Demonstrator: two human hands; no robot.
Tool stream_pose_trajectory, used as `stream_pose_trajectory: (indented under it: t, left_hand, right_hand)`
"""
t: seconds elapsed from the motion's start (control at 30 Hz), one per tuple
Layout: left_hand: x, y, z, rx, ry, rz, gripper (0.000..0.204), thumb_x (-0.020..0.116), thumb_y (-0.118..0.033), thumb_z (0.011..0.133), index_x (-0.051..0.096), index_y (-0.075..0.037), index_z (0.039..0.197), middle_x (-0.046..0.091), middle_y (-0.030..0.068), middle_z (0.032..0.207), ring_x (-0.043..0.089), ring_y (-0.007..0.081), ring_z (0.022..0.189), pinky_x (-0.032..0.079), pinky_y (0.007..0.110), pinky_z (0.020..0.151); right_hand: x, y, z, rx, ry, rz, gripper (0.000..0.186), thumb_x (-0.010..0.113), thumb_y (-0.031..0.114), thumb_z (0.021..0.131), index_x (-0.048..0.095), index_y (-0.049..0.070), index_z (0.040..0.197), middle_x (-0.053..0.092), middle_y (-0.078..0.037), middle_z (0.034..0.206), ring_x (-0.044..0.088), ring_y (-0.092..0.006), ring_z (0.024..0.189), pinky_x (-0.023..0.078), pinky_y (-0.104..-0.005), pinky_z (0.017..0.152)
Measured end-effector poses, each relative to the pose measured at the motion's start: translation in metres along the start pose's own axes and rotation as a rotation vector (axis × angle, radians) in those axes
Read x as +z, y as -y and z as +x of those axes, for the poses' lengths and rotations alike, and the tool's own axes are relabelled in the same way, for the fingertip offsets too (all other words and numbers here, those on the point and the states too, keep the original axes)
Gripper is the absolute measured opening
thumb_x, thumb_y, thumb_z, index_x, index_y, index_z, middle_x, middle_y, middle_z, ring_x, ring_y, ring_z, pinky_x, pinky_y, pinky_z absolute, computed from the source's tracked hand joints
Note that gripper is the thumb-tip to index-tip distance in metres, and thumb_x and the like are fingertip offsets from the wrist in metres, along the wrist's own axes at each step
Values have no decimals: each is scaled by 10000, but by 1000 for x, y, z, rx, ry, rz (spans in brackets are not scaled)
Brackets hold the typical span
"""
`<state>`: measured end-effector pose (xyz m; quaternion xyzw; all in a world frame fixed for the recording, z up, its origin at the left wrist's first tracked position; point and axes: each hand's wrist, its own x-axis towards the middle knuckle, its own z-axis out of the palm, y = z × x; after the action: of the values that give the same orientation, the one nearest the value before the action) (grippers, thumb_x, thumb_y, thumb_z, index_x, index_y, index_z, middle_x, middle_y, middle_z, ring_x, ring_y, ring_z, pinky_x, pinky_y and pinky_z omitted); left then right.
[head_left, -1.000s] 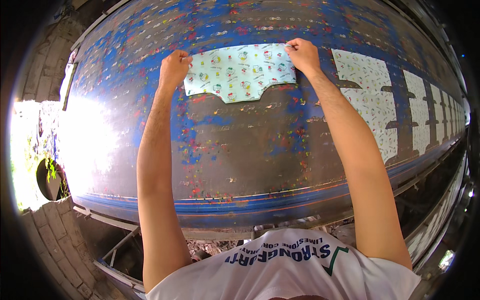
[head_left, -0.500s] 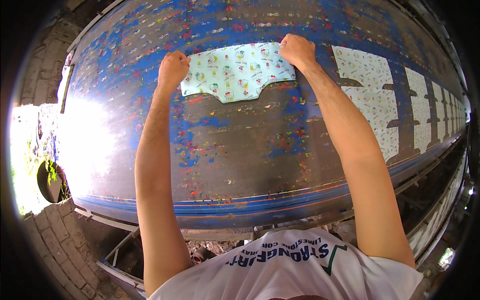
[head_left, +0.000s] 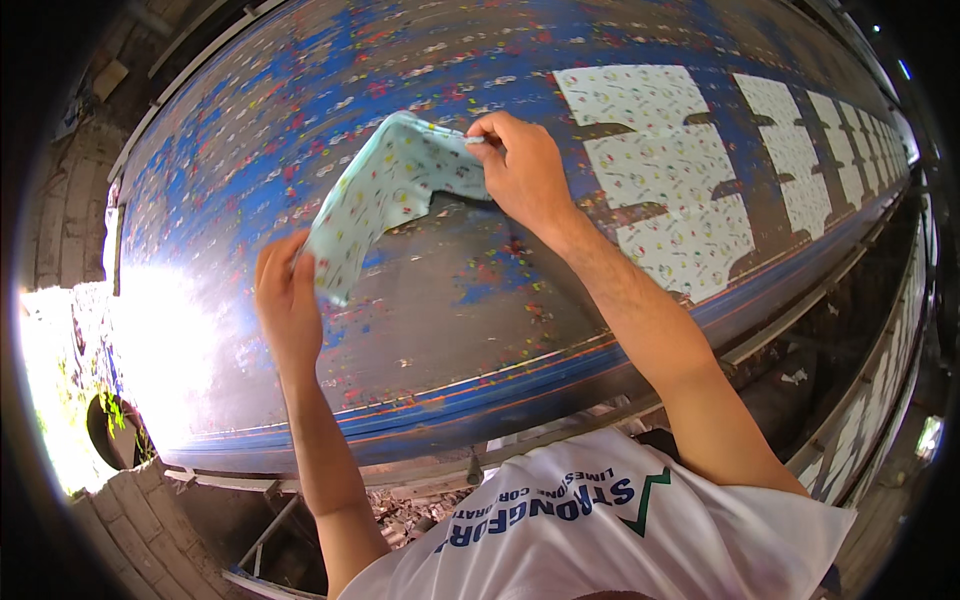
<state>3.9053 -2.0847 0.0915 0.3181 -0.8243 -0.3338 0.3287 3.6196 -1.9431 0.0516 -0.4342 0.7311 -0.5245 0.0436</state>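
Note:
Between my hands hangs a pale mint fabric panel [head_left: 372, 200] printed with small colourful figures, its middle bent up into a fold above the table. My left hand [head_left: 288, 290] pinches its left end, lower and nearer to me. The right hand [head_left: 522, 168] grips the top right corner, thumb against the fingers. Beneath the cloth lies a long table [head_left: 430, 290], its dark and blue surface speckled with red, yellow and green paint marks. The cloth's left end is slightly blurred.
On the right of the table, printed fabric pieces [head_left: 650, 160] lie flat in a column. More columns of such pieces [head_left: 785, 150] run on toward the far right. A blue edge [head_left: 500, 385] borders the near side. Bright light glares off the left end, beside a brick wall [head_left: 150, 520].
The panel lay flat and spread out; now it is lifted and folded in the middle. My left hand came down and toward me, my right hand moved left and nearer. The view shifted right.

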Motion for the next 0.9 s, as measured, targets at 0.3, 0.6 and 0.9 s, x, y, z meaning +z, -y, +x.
stream_pose_trajectory:
  t: [0.3,0.6,0.9]
  left_hand:
    - [6,-80,-125,-101,-53,-34,134,692,-71,999,708,36,1078,646,55,1029,562,95,827,468,229,692]
    - [129,-206,-181,-84,-18,-13,93,638,-20,992,697,28,1044,622,75,992,579,177,921,471,284,801]
    - [250,-302,-191,42,58,38,47,640,19,963,677,1,987,624,123,961,598,246,850,477,328,760]
  right_hand:
    - [-143,-5,-89,-76,33,-11,72,778,34,857,755,56,922,774,-68,932,692,-236,921,524,-371,858]
    - [-322,-64,-157,117,-89,40,288,784,-17,860,765,25,1144,775,-86,1067,694,-158,943,543,-310,858]
    - [-464,-136,-215,450,-27,162,181,702,87,973,662,16,1135,716,-41,1013,640,-124,924,517,-294,873]
